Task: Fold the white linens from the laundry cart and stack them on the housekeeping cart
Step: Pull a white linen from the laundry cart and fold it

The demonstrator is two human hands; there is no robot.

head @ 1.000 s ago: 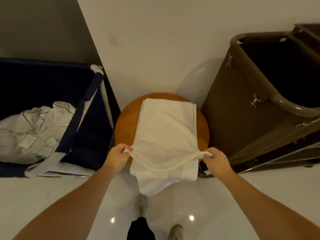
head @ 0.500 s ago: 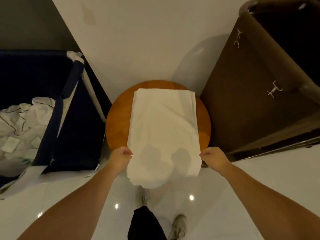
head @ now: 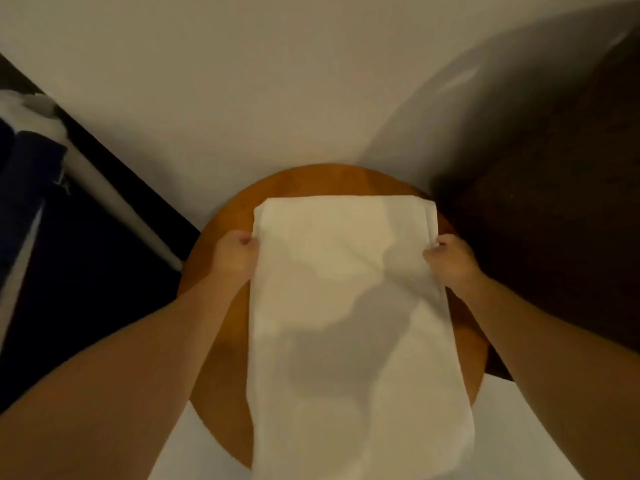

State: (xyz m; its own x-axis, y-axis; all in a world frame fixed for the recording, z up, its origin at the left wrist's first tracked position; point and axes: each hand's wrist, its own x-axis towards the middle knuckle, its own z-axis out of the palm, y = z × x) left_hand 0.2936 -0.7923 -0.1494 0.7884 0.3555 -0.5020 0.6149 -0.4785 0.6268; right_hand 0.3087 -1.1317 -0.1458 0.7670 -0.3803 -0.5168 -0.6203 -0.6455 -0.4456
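The white linen [head: 346, 306] lies across the round wooden table [head: 311, 180], and its near end hangs over the near edge. The left hand [head: 237, 254] and right hand [head: 452, 259] each pinch one side edge. The linen seems light, soft and limp; gripping the corners should keep the folds straight.

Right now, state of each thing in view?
white linen: folded into a long strip, flat on the table, near end overhanging
left hand: pinches the linen's left edge
right hand: pinches its right edge
round table: bears the linen
laundry cart: left, partly in frame
housekeeping cart: right, only its side shows
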